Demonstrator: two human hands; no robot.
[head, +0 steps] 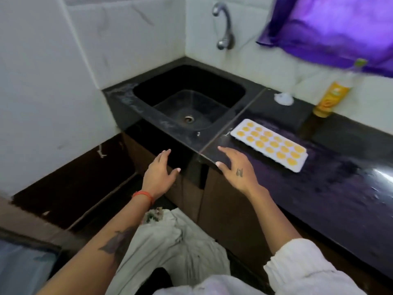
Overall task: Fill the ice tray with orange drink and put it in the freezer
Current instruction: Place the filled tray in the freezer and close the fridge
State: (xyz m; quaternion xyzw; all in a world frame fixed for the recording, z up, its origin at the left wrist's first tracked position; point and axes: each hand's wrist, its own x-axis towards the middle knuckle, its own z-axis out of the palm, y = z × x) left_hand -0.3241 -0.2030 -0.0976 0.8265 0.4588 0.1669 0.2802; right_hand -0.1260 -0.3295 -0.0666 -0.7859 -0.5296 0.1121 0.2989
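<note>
Tray (269, 145) (white) full of orange drink (259, 143)

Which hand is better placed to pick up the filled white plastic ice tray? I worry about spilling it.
The right hand. It hovers open over the dark counter's edge, just short of the white plastic ice tray. The left hand is farther away, in front of the black sink. A level lift probably needs both.

Both hands are empty, fingers spread. The left hand (161, 171) hovers before the sink (146, 107) front; the right hand (237, 167) hovers over the counter (340, 188) edge. Just beyond its fingertips lies the filled ice tray (269, 144), with the orange bottle (331, 96) farther back.
</note>
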